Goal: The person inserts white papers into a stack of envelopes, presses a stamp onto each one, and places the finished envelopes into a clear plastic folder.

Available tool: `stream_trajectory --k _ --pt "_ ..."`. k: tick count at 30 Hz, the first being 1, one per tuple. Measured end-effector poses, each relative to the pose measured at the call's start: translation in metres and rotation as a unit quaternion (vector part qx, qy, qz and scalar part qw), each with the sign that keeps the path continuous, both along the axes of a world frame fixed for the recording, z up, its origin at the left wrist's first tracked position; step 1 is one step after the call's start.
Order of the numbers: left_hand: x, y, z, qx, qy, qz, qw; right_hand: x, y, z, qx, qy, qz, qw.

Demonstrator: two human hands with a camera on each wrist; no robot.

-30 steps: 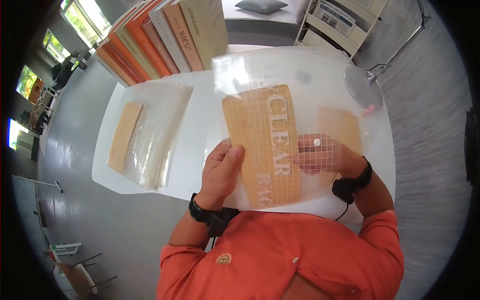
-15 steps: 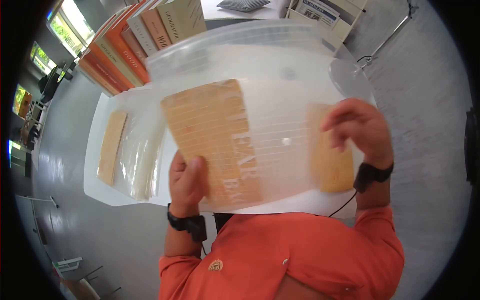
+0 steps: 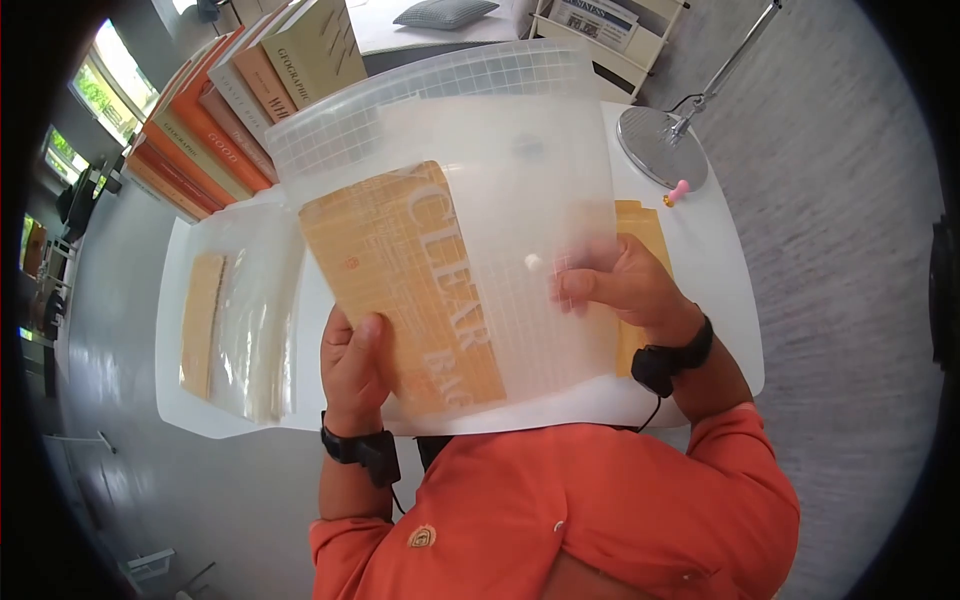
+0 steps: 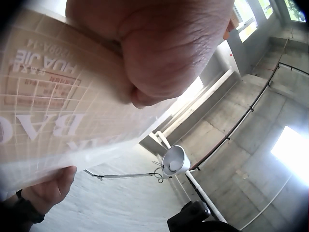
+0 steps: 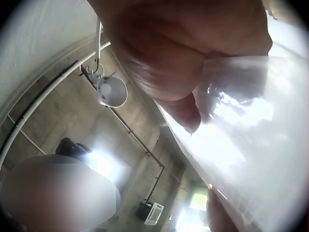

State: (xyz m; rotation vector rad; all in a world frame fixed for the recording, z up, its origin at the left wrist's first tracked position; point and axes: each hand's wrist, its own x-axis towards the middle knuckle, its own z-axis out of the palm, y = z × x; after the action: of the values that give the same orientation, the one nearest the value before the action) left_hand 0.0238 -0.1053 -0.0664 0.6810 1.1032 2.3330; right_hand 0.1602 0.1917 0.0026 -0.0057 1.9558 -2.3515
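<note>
A translucent document bag printed with a white grid and the words CLEAR BAG is held up over the table in the head view. A brown kraft envelope shows through its left part, and a round white snap sits right of the lettering. My left hand grips the lower left edge, thumb on the near face. At the right edge my right hand pinches the plastic; some fingers show blurred through it. The right wrist view has the thumb lying over the glossy sheet.
Another kraft envelope lies on the white table, partly behind the bag. Beyond it are a lamp base and a small pink object. Clear bags with kraft paper lie at left, before a row of books.
My right hand, first seen through the plastic, came away with loosely bent fingers and now pinches the right edge. The bag has tilted and shifted left in view, still in my left hand.
</note>
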Motion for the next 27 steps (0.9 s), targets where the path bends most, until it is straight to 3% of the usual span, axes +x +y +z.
stream_trajectory --k 2,5,10,14,17,18,21,24,27 --pt "-0.001 -0.004 -0.003 -0.026 -0.01 0.006 1.0 -0.006 -0.005 -0.001 0.012 -0.011 -0.065 0.998" --pt "0.003 -0.006 0.005 -0.08 -0.014 -0.001 0.997 -0.009 -0.008 0.001 0.057 -0.033 -0.093 0.993" --pt "0.003 -0.018 0.012 -0.164 -0.023 -0.034 0.986 -0.007 -0.004 -0.012 0.076 -0.035 -0.065 0.994" --pt "-0.008 -0.036 0.015 -0.126 -0.024 0.048 0.991 -0.001 -0.004 -0.019 0.007 -0.008 -0.018 1.0" --pt "-0.029 -0.076 0.031 -0.122 -0.028 0.147 0.981 0.01 0.002 -0.018 0.015 -0.033 -0.047 0.998" --pt "-0.041 -0.101 0.044 -0.196 -0.015 0.176 0.965 0.015 0.008 -0.019 0.013 -0.031 -0.046 0.998" --pt "-0.09 -0.164 0.07 -0.239 0.069 0.254 0.935 0.036 0.026 -0.028 0.038 -0.033 -0.086 0.995" --pt "-0.138 -0.221 0.093 -0.327 0.099 0.256 0.904 0.053 0.037 -0.034 0.043 -0.052 -0.134 0.989" --pt "-0.16 -0.234 0.108 -0.379 0.088 0.247 0.888 0.067 0.042 -0.041 0.07 -0.036 -0.176 0.981"
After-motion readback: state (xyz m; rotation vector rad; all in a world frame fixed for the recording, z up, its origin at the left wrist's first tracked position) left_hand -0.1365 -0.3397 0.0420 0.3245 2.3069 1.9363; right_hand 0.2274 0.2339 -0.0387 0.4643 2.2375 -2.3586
